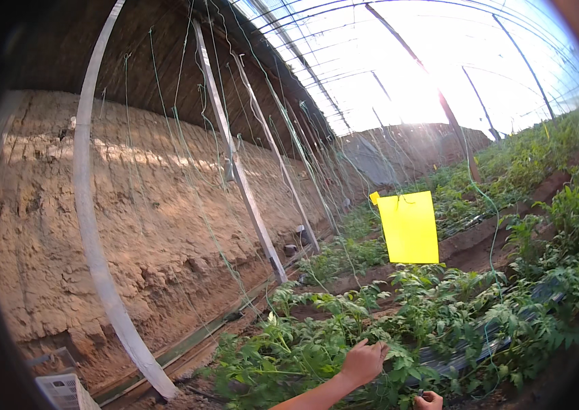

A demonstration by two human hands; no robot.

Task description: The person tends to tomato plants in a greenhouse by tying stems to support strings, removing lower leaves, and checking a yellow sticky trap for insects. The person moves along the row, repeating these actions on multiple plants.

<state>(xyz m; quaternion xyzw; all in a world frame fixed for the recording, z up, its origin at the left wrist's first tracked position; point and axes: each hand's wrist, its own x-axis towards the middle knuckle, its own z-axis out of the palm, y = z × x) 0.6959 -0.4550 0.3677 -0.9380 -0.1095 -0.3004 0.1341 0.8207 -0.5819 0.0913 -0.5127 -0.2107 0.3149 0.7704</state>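
My left hand (364,362) reaches into the leafy tomato plants (315,348) at the bottom middle. Its fingers are bent in beside the leaves, and whether a stem or a string is between them cannot be made out. Lower and to the right, my right hand (429,401) shows only partly at the picture's bottom edge. A small dark thing seems to be at its fingertips, too small to name. Thin green twine (490,246) hangs down among the plants to the right of both hands.
A yellow sticky trap card (408,228) hangs above the plants ahead. Pale posts (87,169) and many strings stand along the earthen wall (166,205) at left. A white plastic crate (61,392) sits at lower left. Plastic mulch film (466,356) lies between the plants at right.
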